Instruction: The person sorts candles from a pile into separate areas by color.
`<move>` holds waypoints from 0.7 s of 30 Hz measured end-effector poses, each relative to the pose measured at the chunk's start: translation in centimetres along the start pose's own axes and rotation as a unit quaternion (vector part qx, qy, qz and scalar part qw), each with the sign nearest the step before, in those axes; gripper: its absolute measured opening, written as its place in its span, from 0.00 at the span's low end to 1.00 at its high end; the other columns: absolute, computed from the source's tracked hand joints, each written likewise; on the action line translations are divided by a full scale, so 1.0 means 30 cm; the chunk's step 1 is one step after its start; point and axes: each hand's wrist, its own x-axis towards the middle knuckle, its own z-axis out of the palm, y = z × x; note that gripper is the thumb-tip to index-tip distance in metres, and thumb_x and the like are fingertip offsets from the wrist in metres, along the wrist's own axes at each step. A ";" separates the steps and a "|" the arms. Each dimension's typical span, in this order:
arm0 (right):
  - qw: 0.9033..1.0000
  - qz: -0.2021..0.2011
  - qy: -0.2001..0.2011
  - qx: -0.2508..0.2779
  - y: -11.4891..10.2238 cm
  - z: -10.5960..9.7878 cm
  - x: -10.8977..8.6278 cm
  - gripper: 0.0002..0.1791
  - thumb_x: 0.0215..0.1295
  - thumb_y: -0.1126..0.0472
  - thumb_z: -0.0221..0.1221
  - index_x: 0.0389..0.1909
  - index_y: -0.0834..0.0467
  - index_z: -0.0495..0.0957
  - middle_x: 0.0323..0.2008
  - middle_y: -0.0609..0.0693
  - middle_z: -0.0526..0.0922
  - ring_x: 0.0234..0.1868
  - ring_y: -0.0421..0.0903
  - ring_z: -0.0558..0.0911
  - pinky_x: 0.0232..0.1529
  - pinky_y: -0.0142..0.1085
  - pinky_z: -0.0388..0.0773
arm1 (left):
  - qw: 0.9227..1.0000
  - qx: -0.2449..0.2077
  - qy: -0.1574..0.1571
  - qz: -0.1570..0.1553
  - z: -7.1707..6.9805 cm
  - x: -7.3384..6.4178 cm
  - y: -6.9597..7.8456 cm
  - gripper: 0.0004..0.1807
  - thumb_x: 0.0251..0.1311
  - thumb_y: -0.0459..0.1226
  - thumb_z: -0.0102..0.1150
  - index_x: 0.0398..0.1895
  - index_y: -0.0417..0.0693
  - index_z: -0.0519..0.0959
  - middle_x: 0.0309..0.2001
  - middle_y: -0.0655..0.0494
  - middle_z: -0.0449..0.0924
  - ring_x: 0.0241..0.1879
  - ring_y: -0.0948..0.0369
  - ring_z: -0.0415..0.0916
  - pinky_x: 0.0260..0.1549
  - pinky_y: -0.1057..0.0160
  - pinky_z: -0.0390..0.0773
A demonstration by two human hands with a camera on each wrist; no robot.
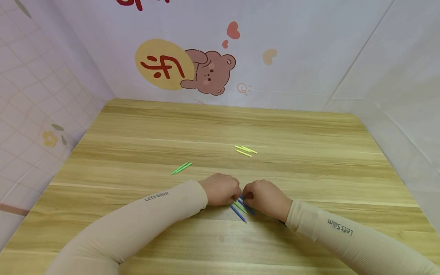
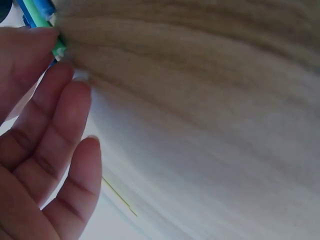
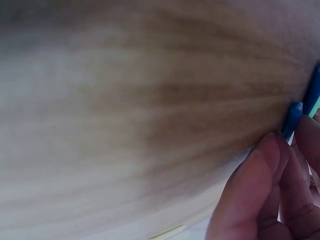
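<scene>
Thumb and index finger of my left hand [image 1: 221, 189] pinch the end of a thin green stick [image 1: 240, 207], which shows closely in the left wrist view. A thin blue stick [image 1: 238, 214] with a small pointed tip lies just in front of it on the table. My right hand [image 1: 267, 198] is close beside the left, its fingertips pinching a blue stick [image 3: 292, 119]. Another blue stick [image 3: 313, 90] runs alongside in the right wrist view. The hands partly hide this small cluster in the head view.
Two green sticks [image 1: 181, 168] lie together further left on the wooden table [image 1: 137, 130]. Several yellow sticks [image 1: 245, 150] rest beyond the hands. Cloth walls with a printed bear [image 1: 213, 72] stand behind the table and at both sides.
</scene>
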 end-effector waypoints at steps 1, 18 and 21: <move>1.000 0.000 0.000 0.000 0.000 0.000 0.000 0.03 0.53 0.66 0.67 0.28 0.56 0.83 0.24 0.39 0.80 0.27 0.33 0.74 0.30 0.29 0.72 | 1.000 0.001 0.000 -0.001 0.000 0.001 0.000 0.08 0.55 0.33 0.63 0.22 0.55 0.82 0.26 0.64 0.74 0.26 0.67 0.67 0.27 0.68 0.71; 1.000 0.000 0.001 -0.004 -0.005 -0.006 -0.002 0.04 0.53 0.66 0.67 0.30 0.57 0.84 0.26 0.41 0.83 0.28 0.34 0.77 0.32 0.30 0.74 | 1.000 -0.004 -0.009 -0.022 0.006 0.000 -0.001 0.10 0.53 0.33 0.64 0.19 0.54 0.76 0.22 0.65 0.69 0.25 0.67 0.64 0.26 0.69 0.67; 1.000 -0.001 -0.001 -0.005 -0.005 -0.007 -0.002 0.04 0.53 0.66 0.67 0.31 0.57 0.85 0.26 0.41 0.83 0.28 0.34 0.77 0.32 0.30 0.74 | 1.000 -0.001 -0.007 -0.024 0.002 -0.007 -0.003 0.12 0.53 0.33 0.64 0.17 0.54 0.74 0.21 0.65 0.66 0.24 0.66 0.63 0.25 0.69 0.65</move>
